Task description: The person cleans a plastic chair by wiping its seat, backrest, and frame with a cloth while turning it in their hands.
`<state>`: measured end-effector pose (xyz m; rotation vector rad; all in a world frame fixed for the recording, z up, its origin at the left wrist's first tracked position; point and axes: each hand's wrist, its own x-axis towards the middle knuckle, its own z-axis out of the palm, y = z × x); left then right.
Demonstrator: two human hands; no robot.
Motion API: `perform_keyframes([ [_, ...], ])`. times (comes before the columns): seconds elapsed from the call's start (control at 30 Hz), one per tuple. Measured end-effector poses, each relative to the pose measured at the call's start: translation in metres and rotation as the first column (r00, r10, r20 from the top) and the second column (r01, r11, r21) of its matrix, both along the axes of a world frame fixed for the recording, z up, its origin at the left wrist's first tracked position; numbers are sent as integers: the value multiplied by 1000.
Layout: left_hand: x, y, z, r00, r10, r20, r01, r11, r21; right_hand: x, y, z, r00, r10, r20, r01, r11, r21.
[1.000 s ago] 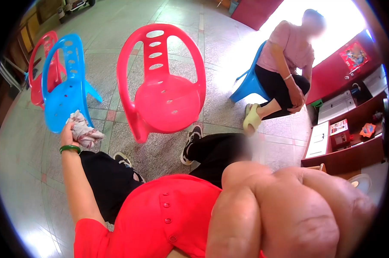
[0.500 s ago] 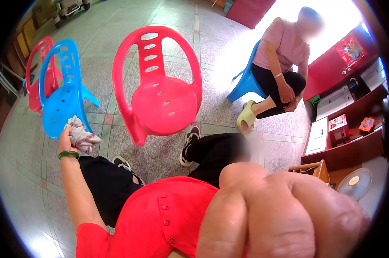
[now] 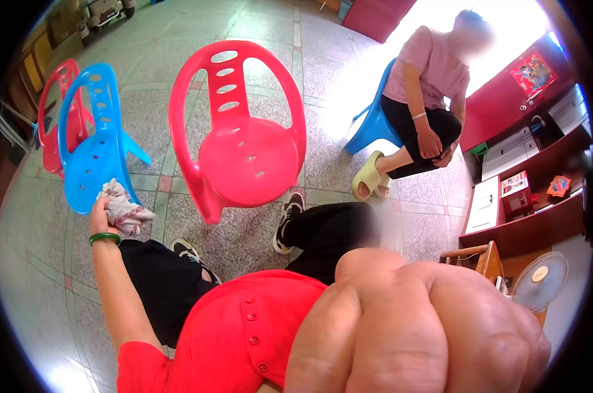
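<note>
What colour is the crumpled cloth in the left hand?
The crumpled cloth is pale greyish-white with faint reddish marks, as the head view shows.

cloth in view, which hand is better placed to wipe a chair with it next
Likely the left hand: it holds the cloth near the blue chair, while the right hand looms close to the camera.

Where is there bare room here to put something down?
The seat of the middle red plastic chair is bare. So is the floor between it and the left blue chair, and between it and the seated person. Around that blue chair it's crowded: another red chair stands close behind it, and the left hand holds a cloth by its front.
</note>
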<state>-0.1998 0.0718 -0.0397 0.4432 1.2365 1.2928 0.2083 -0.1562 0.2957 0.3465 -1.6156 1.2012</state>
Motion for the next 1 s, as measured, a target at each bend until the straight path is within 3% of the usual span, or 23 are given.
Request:
perform_keyframes([
  [0.77, 14, -5, 17, 999, 38, 19, -38, 999, 15, -13, 1, 13, 996, 63, 64, -61, 998, -34],
  [0.9, 23, -14, 33, 1000, 25, 9, -25, 1000, 11, -13, 9, 12, 992, 65, 112, -54, 994, -95],
  [1.0, 23, -12, 33, 997, -65, 43, 65, 998, 8, -6, 35, -6, 976, 13, 215, 39, 971, -238],
])
